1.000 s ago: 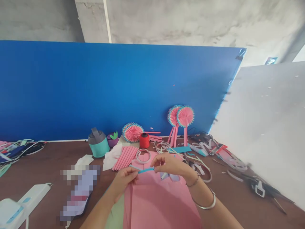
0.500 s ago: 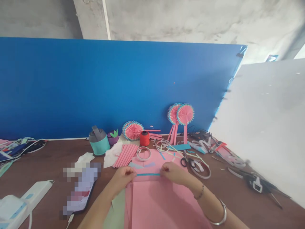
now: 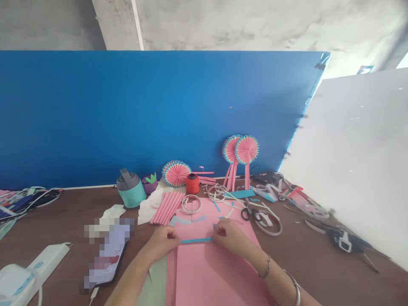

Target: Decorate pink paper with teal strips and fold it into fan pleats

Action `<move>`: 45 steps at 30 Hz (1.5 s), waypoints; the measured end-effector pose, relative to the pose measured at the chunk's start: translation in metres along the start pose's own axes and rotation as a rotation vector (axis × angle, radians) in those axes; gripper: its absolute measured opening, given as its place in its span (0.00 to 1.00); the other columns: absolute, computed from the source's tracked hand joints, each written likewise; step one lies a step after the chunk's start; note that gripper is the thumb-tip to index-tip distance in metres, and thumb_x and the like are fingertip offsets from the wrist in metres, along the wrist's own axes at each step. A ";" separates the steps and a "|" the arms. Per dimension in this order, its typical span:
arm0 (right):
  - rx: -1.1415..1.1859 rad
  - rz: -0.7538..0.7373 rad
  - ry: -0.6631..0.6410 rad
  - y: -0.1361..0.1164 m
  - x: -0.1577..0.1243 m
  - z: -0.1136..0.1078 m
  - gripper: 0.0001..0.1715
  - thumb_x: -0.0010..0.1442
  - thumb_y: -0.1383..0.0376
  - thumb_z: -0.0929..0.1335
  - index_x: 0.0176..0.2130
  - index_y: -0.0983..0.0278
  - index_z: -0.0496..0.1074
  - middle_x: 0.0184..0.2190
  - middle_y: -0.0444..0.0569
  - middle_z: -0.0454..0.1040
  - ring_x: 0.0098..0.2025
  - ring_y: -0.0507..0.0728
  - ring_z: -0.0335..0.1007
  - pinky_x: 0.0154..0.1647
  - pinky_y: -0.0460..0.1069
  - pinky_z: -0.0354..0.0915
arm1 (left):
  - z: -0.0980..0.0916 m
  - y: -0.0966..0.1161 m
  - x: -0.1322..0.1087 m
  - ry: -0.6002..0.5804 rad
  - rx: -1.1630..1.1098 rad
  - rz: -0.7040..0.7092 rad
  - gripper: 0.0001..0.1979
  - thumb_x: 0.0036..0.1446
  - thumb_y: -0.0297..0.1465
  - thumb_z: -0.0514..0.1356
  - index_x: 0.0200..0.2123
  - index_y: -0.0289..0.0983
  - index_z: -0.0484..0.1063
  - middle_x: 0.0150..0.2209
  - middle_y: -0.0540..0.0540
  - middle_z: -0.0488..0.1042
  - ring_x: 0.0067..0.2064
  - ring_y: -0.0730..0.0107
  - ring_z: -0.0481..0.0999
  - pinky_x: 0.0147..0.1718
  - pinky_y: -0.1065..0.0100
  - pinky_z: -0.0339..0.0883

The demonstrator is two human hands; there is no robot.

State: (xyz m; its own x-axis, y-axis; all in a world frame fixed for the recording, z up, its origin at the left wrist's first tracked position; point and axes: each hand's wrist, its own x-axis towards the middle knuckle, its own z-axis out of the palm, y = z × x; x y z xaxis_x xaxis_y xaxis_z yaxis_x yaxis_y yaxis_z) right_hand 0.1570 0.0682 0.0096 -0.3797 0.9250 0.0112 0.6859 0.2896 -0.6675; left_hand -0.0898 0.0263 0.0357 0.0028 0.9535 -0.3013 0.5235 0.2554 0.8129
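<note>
A narrow blue paper strip is stretched level between my two hands. My left hand pinches its left end, and my right hand pinches the right end; the fingertips partly hide both ends. The strip runs along the far edge of a large pink paper sheet; whether it touches the sheet I cannot tell. Beyond my hands lies more pink paper with small blue scraps on it. A pleated pink paper rests beyond my left hand. Pale green paper shows under the left side of the sheet.
Scissors and tape rolls lie beyond my hands. Behind are a red thread spool, pleated paper fans and a teal cup. A phone and power strip lie left, a glue gun right.
Both hands have moved slightly toward me with the blue strip, bringing it down to the sheet's far edge. The view has shifted a little.
</note>
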 end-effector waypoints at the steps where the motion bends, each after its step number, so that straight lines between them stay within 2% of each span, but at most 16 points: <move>1: -0.009 -0.004 0.002 0.000 0.000 0.000 0.09 0.48 0.70 0.64 0.20 0.63 0.59 0.26 0.46 0.67 0.32 0.54 0.63 0.33 0.46 0.56 | 0.001 -0.001 0.001 -0.002 0.001 0.000 0.08 0.39 0.33 0.59 0.19 0.37 0.63 0.20 0.55 0.60 0.25 0.74 0.58 0.25 0.72 0.51; 11: -0.104 -0.002 -0.001 -0.003 -0.003 0.002 0.08 0.46 0.72 0.64 0.20 0.63 0.59 0.27 0.46 0.67 0.33 0.54 0.62 0.33 0.46 0.54 | 0.002 -0.002 0.001 -0.018 0.007 -0.040 0.07 0.39 0.32 0.59 0.19 0.37 0.62 0.16 0.58 0.57 0.20 0.77 0.55 0.20 0.73 0.47; 20: -0.177 0.009 0.007 -0.007 -0.004 0.002 0.10 0.45 0.73 0.64 0.19 0.64 0.57 0.26 0.45 0.66 0.31 0.53 0.58 0.31 0.46 0.49 | 0.005 -0.003 0.003 0.000 0.008 -0.054 0.09 0.35 0.34 0.59 0.18 0.38 0.61 0.17 0.57 0.57 0.21 0.76 0.58 0.20 0.72 0.50; 31: -0.223 0.047 0.011 -0.009 -0.002 0.005 0.10 0.44 0.74 0.64 0.19 0.65 0.58 0.26 0.46 0.66 0.31 0.52 0.58 0.29 0.46 0.47 | 0.009 -0.003 0.003 0.026 0.060 -0.044 0.08 0.38 0.29 0.57 0.17 0.39 0.57 0.16 0.57 0.56 0.21 0.76 0.58 0.19 0.73 0.49; 45: -0.253 0.085 0.046 -0.006 0.000 0.009 0.10 0.43 0.75 0.63 0.17 0.65 0.58 0.24 0.46 0.65 0.30 0.52 0.57 0.27 0.47 0.44 | 0.010 -0.002 0.002 0.063 0.110 -0.013 0.09 0.37 0.29 0.57 0.15 0.39 0.56 0.17 0.56 0.57 0.22 0.76 0.58 0.20 0.73 0.48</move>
State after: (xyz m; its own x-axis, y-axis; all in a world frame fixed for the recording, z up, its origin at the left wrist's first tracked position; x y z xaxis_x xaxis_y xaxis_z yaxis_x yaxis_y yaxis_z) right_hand 0.1471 0.0646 0.0075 -0.2896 0.9571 0.0009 0.8494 0.2575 -0.4606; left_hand -0.0816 0.0264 0.0286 -0.0566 0.9594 -0.2764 0.6134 0.2518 0.7486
